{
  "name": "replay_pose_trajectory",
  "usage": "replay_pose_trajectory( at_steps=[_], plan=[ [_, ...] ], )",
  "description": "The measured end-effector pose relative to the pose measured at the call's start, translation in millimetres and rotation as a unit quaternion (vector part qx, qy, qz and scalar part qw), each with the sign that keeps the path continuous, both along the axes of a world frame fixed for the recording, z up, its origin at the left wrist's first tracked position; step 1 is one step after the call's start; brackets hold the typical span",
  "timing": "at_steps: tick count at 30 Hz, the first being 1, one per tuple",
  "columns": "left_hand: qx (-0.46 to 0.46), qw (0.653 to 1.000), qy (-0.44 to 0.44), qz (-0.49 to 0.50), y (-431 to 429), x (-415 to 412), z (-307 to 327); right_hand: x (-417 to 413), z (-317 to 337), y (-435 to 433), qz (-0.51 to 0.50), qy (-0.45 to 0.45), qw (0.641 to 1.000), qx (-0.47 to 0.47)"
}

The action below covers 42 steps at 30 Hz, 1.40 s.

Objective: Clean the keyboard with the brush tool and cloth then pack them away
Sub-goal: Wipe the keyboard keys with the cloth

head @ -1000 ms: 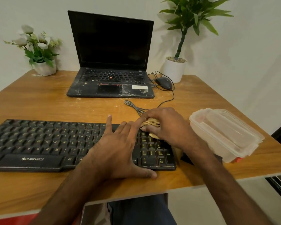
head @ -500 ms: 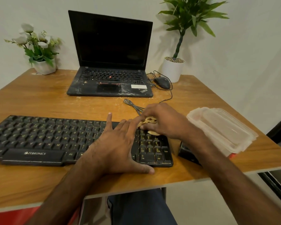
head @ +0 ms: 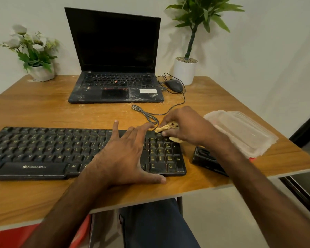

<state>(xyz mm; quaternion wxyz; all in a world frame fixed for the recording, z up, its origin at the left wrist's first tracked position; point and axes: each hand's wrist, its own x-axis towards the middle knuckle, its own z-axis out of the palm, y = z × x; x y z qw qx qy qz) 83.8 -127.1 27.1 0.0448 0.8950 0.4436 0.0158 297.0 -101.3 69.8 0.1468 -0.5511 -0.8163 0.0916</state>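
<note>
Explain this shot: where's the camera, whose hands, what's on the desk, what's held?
No robot here: a person works with two bare hands, filmed by one wide-angle camera worn on the head, looking forward and down. The left hand lies flat on the black keyboard, fingers straight. The right hand holds a bunched yellowish cloth at the keyboard's far right corner, above the number pad. Also on the wooden table: an open laptop, a wired mouse, a clear plastic container, a dark object partly hidden by the right forearm, a flower pot and a potted plant.
</note>
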Motion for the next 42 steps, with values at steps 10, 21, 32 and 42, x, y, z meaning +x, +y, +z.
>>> replay_pose_trajectory(
  at_steps=[10,21,32,42],
  plan=[
    [0.008,1.000,-0.012,0.006,0.2,-2.7,-1.9,1.9,2.2,-12.2,-0.003,0.023,0.999,-0.028],
    [0.010,1.000,0.006,0.006,-0.1,-2.4,-1.5,-35.8,9.9,-11.5,-0.034,-0.059,0.997,0.048],
    [0.006,1.000,-0.021,-0.003,-2.1,-2.7,0.3,-11.6,27.5,-24.7,-0.115,-0.119,0.985,-0.051],
    [0.012,1.000,-0.003,0.009,1.1,-2.3,-1.8,-29.1,6.2,-32.1,-0.111,-0.009,0.993,-0.037]
  ],
)
